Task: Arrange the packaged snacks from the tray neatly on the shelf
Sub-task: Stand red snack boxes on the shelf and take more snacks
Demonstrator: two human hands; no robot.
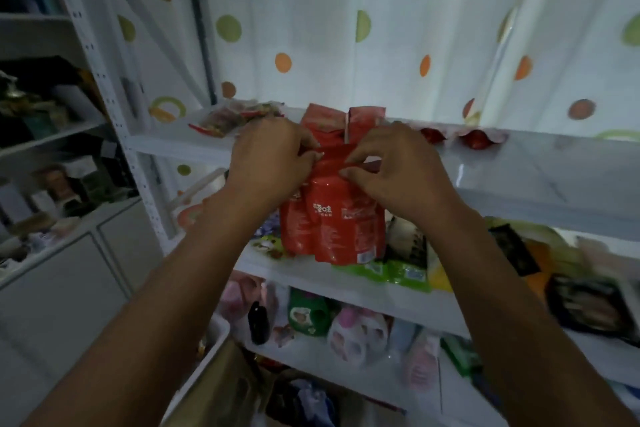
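Your forearms (166, 305) fill the near part of the view, both reaching up and away from you. Your left hand (273, 156) and right hand (394, 170) each pinch the top seals of a bunch of red pouches (332, 222), fingers curled onto the upper edges, with the pouch tops between them. The bunch hangs in front of the upper shelf (540, 166) and isn't set down on it.

Handling-wise, I'd guess these are light, soft, glossy bags. They'll probably slide against each other and flop over if you let go of just one side. The flat sealed strip at the top looks like the safest place to hold. A hand under the bottom edge would help stand them up, and don't squeeze the middle in case the contents crush.

Stuff that's hard to make out:
- Your hands cover the upper middle, so I can't count the pouches.
- The print is too blurry to read.
- The small red packets (474, 139) at the far right are half hidden by the shelf edge.
- There's a mixed packet pile (239, 114) at the far left.
- The dark tray-like thing (588, 308) lower right is blurred, so I can't say it's the tray.
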